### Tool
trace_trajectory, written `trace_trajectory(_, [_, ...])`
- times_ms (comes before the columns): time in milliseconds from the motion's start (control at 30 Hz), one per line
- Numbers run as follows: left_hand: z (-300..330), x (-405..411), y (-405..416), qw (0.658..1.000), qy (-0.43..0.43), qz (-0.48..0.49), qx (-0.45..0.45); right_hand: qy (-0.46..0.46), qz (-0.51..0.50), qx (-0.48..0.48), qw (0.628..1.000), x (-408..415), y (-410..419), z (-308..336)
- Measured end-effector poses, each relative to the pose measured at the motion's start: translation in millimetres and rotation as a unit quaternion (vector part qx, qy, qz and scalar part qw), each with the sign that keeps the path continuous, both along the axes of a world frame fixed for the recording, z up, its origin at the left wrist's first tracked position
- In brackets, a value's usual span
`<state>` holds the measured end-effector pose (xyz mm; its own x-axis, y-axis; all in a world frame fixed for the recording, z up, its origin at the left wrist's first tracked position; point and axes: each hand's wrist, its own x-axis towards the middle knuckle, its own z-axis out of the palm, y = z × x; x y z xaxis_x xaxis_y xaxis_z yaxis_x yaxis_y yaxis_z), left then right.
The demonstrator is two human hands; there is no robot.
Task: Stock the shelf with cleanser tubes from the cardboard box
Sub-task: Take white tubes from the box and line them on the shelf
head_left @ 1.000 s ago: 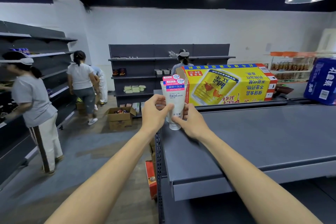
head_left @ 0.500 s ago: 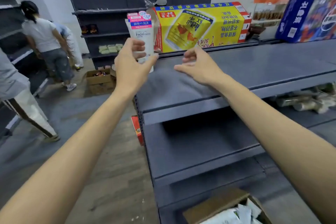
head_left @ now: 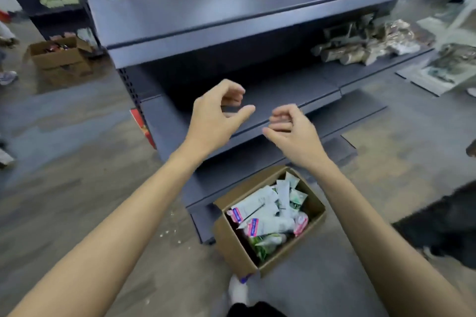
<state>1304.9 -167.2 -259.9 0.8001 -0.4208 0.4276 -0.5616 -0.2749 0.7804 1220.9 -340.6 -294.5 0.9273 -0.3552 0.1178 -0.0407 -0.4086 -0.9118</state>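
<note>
We see even, soft indoor light, perhaps from overhead. Motion blur smears the packets (head_left: 371,44) at upper right and the floor (head_left: 64,188). Wide-angle bending curves the shelf (head_left: 231,8) edges; shadow darkens beneath it.

Both forearms bare to the frame edge, no sleeves visible. Left hand (head_left: 216,113) and right hand (head_left: 291,127): no gloves, rings or watch. White shoe (head_left: 238,291) with a blue mark at the bottom edge, black trouser leg (head_left: 255,311) just below it.
</note>
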Motion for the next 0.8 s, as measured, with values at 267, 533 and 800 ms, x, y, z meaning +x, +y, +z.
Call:
trace_trajectory(267, [-113, -66, 5, 0.987, 0.133, -0.028, 0.08, 0.163, -0.055, 0.017, 0.985, -103, 8, -92])
trace_trajectory(533, [-167, -120, 2, 0.973, 0.185, -0.027, 0.139, 0.246, -0.057, -0.001, 0.967, -157, 7, -141])
trace_trajectory(800, [-179, -143, -46, 0.969, 0.208, -0.011, 0.13, 0.263, -0.047, -0.005, 0.964, -161, -34, -160])
